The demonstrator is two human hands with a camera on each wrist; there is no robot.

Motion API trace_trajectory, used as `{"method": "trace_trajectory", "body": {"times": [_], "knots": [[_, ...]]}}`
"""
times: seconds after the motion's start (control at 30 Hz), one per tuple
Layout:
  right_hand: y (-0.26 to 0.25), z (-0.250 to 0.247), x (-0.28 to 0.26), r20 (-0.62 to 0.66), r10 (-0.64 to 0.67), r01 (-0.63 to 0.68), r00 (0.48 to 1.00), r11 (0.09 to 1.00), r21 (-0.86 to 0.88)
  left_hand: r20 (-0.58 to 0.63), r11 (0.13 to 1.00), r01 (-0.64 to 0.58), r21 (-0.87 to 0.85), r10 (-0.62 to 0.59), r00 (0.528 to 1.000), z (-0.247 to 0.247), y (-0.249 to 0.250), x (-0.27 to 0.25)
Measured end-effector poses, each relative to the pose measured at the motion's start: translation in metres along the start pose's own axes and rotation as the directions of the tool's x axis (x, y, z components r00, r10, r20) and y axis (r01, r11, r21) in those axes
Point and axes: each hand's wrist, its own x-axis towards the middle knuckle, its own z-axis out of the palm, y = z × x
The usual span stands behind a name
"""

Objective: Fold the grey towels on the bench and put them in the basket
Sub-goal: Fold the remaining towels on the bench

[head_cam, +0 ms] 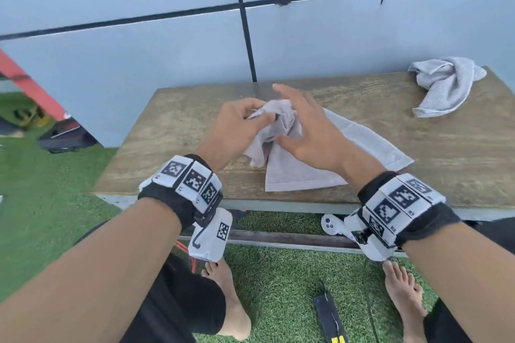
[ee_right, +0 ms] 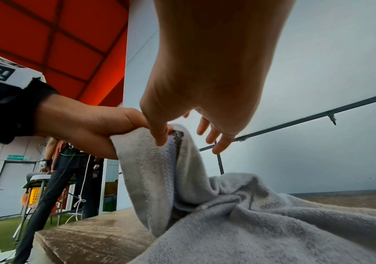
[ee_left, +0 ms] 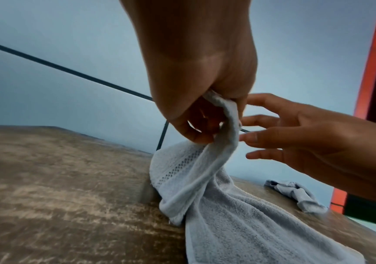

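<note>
Our left hand [head_cam: 237, 122] pinches a bunched edge of the grey towel [head_cam: 328, 159] and lifts it off the bench [head_cam: 172, 131], while our right hand [head_cam: 309, 131] hovers beside it with fingers spread, gripping nothing. The rest of the towel lies near the bench's front edge; a second towel [head_cam: 443, 83] sits crumpled at the far right corner. We judge the twisted cloth may fold crooked, or slide off the front. No basket shows.
</note>
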Motion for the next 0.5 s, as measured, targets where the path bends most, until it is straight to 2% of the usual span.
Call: {"method": "trace_trajectory", "body": {"times": [0.07,0.13,0.2,0.37,0.43,0.5], "knots": [[-0.002,0.001,-0.004,-0.056,-0.068,0.065,0.996,0.997,-0.05,0.121,0.997,-0.036,0.063,0.028,0.992,0.007,0.005,-0.003],[-0.003,-0.002,-0.009,-0.099,-0.02,0.015,0.995,0.999,-0.044,0.153,0.995,-0.074,0.072,0.062,0.986,0.016,0.008,-0.007],[0.0,-0.006,-0.016,-0.104,0.061,-0.061,0.993,0.998,0.007,0.111,0.994,-0.078,0.08,0.069,0.991,0.023,0.008,-0.01],[0.021,-0.015,-0.038,-0.19,0.196,-0.187,0.962,0.98,0.063,-0.032,0.993,0.01,0.115,-0.007,0.999,0.028,-0.001,-0.005],[0.028,-0.019,-0.045,-0.185,0.24,-0.224,0.953,0.969,0.101,-0.035,0.995,0.032,0.093,-0.029,0.999,0.031,0.0,-0.004],[0.031,-0.022,-0.047,-0.176,0.247,-0.227,0.953,0.966,0.128,-0.017,0.998,0.002,0.069,-0.001,1.0,0.036,0.005,-0.003]]}}
